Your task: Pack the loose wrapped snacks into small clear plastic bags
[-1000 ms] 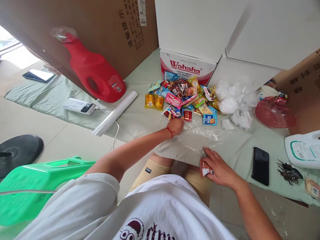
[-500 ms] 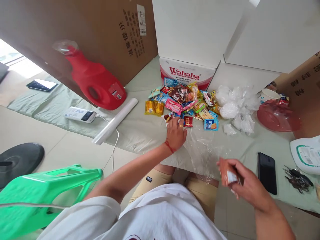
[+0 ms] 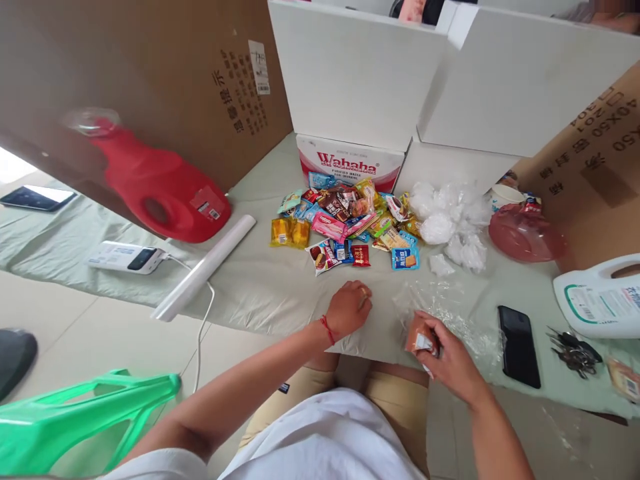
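My left hand (image 3: 349, 308), with a red string at the wrist, hovers over the cloth in front of the snack pile; its fingers are curled, and anything inside them is hidden. In my right hand (image 3: 449, 353) is an orange-brown packet (image 3: 418, 335) with a white patch. A crumpled clear plastic bag (image 3: 463, 319) lies behind and beside that hand. Farther back, assorted wrapped snacks (image 3: 345, 213) are heaped, with a blue-and-white packet (image 3: 405, 259) and a small red packet (image 3: 361, 255) at the near edge.
Clear plastic bundles (image 3: 443, 213) lie right of the snacks, beside a red translucent bowl (image 3: 525, 233). A black phone (image 3: 520, 345), keys (image 3: 575, 352) and white jug (image 3: 600, 300) are at right. Leftward are a plastic roll (image 3: 205, 267), power bank (image 3: 125, 257) and red jug (image 3: 165, 190).
My left hand has drawn back from the snack pile toward me. The right hand, still holding the packet, has moved left, and the clear bag has shifted rightward. The camera view has shifted.
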`<action>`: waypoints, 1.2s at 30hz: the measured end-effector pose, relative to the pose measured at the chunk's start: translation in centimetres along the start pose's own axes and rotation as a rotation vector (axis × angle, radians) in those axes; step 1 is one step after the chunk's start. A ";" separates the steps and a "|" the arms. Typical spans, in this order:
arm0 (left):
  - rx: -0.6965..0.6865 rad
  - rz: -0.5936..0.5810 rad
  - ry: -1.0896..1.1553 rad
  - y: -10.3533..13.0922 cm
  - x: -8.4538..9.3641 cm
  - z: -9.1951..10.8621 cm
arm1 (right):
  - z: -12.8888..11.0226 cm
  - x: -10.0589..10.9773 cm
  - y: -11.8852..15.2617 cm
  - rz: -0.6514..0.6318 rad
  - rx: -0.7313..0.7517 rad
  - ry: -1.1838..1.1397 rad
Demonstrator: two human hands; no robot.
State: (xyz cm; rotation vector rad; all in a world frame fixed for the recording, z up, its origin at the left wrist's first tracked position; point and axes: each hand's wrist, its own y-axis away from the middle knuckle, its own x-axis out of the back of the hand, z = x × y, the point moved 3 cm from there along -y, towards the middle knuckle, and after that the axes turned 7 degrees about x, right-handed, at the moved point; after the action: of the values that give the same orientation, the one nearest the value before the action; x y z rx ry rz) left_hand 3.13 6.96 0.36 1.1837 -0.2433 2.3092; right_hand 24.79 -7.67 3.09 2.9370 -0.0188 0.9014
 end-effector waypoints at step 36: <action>0.599 0.223 -0.222 -4.4 3.6 -4.8 | -4.5 -8.1 0.4 -0.885 0.535 0.318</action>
State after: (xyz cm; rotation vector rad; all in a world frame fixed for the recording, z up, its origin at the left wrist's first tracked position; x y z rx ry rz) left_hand 0.40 13.89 0.00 1.7829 0.2776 2.5284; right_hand 15.55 -7.85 2.24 2.6208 1.5901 1.2761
